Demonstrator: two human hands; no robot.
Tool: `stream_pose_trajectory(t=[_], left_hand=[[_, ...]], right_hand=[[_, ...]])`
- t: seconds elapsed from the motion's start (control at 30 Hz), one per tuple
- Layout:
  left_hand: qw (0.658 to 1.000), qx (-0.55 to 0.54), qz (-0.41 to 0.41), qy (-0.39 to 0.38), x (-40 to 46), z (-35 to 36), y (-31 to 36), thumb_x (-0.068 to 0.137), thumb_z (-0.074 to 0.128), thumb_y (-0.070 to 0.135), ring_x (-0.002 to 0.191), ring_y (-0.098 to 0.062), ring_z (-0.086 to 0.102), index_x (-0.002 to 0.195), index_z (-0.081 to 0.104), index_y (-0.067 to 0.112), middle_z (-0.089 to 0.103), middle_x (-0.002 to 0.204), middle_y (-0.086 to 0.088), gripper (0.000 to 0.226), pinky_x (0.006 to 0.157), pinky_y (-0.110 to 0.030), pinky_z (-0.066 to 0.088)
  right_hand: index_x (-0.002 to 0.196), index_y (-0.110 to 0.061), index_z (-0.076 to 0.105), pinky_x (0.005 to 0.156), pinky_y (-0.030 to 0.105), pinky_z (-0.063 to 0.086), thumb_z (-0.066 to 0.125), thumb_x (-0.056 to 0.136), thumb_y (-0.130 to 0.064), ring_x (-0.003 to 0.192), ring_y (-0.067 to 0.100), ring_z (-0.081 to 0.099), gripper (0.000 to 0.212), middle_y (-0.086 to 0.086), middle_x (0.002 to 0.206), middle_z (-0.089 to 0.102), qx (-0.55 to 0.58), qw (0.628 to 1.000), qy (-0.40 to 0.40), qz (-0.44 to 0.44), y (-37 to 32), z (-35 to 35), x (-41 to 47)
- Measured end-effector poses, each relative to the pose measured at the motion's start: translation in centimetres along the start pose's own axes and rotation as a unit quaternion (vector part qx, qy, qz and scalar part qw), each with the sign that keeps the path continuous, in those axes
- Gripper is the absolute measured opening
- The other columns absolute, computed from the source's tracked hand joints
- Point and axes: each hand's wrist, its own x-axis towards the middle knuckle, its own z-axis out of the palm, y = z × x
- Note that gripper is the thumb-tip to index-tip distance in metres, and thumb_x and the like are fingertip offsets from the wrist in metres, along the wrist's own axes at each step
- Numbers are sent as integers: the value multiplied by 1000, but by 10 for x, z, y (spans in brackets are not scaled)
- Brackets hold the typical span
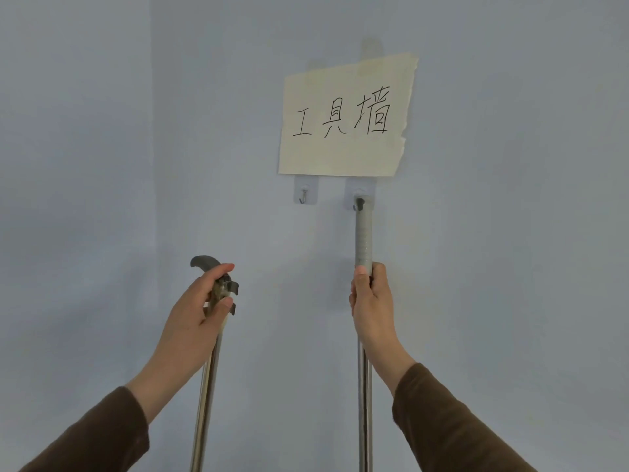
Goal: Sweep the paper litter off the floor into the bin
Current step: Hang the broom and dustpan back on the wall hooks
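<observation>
Broom handle (363, 240) in R hand (371, 301)

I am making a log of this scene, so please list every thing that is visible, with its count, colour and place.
paper sign: one, cream with black handwriting, taped on the wall, upper middle.
wall: one, pale blue-grey, fills the background.
left hook: one, metal on a clear pad, under the sign, bare.
right hook: one, same kind, at the top end of the grey handle.
grey-handled pole: one, grey grip on a metal shaft, upright, right of middle.
clip-topped pole: one, metal shaft with dark clip on top, left of middle.
sleeves: two, brown, bottom corners.
left hand: grips the clip-topped pole.
right hand: grips the grey-handled pole.
</observation>
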Motion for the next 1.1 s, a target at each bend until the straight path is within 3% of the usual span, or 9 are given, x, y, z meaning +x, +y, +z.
stream_pose_trajectory(t=[0.2,0.4,0.63,1.1], left_hand=[[999,12,42,8,13,10,15,101,53,17,102,3,60,142,44,43,58,120,17,49,91,-26,48],[998,-7,60,2,20,11,23,101,53,18,110,-7,61,144,43,46,60,121,15,53,94,-27,47],[998,-17,68,5,24,15,26,100,55,17,114,-7,60,143,43,47,61,123,13,53,95,-28,48],[997,-22,69,5,27,22,32,100,55,17,108,-7,61,143,45,45,60,119,13,52,91,-24,47]], right_hand=[[96,-19,50,54,28,42,38,103,-40,62,12,45,26,-1,74,49,13,1000,-13,-12,5,16,10],[101,-17,56,52,23,43,40,104,-35,63,15,46,24,3,74,51,62,998,-10,6,11,21,9],[102,-12,54,49,22,40,41,104,-33,59,13,43,24,2,71,48,111,993,-17,-24,2,25,5],[101,-14,57,51,22,39,41,103,-35,63,17,43,26,5,73,49,113,994,-2,-4,15,26,9]])
